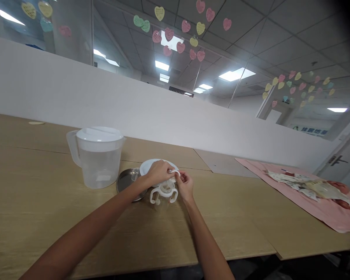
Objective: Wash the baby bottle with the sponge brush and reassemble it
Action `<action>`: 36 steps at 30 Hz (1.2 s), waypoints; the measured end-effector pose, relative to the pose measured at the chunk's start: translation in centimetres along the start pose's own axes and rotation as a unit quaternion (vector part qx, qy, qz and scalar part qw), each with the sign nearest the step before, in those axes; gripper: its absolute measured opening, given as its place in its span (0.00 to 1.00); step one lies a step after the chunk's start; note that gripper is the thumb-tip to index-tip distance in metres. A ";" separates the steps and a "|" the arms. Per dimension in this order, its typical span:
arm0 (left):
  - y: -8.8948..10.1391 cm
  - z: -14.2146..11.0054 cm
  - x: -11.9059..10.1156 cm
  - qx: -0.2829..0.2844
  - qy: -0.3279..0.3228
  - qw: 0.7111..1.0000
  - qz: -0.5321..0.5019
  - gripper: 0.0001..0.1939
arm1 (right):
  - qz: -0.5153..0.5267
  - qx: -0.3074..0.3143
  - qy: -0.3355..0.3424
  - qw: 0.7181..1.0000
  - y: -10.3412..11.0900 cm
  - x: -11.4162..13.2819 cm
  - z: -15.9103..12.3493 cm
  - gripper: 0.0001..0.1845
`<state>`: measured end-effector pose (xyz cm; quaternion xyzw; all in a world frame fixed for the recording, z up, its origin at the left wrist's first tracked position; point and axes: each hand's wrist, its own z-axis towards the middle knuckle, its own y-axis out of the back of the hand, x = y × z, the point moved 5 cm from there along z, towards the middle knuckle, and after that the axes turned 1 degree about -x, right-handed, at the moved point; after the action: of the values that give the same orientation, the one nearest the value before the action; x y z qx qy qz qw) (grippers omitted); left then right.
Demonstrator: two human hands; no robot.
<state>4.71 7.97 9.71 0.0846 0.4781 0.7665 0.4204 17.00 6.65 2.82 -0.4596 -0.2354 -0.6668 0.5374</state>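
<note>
A white curved piece [175,172], which looks like a ring, sits between my two hands. My left hand [159,172] reaches over from the left, its fingers closed on one side of the piece. From the right, my right hand [184,184] pinches the other side. Just below them stands a clear baby bottle [163,203] with two white side handles [174,195]; its top looks open. Behind my left hand is a white plate [146,166], partly covered by the hand. My left forearm hides part of a round metal tray [123,186] holding a small clear item [135,174].
A lidded translucent pitcher [100,161] stands left of the tray. On the right, a pink cloth [317,210] bears a doll-like figure [317,186] in pale clothing. A white wall [119,105] with glass above borders the wooden table [76,217].
</note>
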 end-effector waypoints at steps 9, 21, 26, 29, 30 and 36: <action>-0.8 0.3 0.8 -0.004 0.026 0.978 -0.207 0.17 | 0.064 -0.036 -0.041 0.996 0.5 -0.7 0.6 0.18; -0.7 0.6 1.0 -0.044 -0.017 0.981 -0.188 0.09 | -0.050 0.003 0.048 0.998 0.0 0.2 -0.4 0.16; -1.0 0.3 0.1 -0.036 -0.075 0.990 -0.115 0.08 | -0.095 -0.030 0.055 0.994 0.3 0.2 -0.5 0.15; -1.0 0.2 -0.2 -0.032 -0.091 0.991 -0.088 0.07 | -0.110 -0.040 0.061 0.991 0.3 0.1 -0.6 0.14; -1.0 0.2 -0.2 -0.030 -0.094 0.992 -0.082 0.08 | -0.115 -0.040 0.063 0.991 0.3 0.0 -0.6 0.13; -1.2 0.2 -0.3 -0.007 -0.112 0.991 -0.069 0.08 | -0.142 -0.019 0.090 0.986 -0.1 0.6 -0.9 0.09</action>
<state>5.65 8.12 8.90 0.1337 0.4270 0.7247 0.5240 16.61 5.69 2.94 -0.3697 -0.2364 -0.7790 0.4478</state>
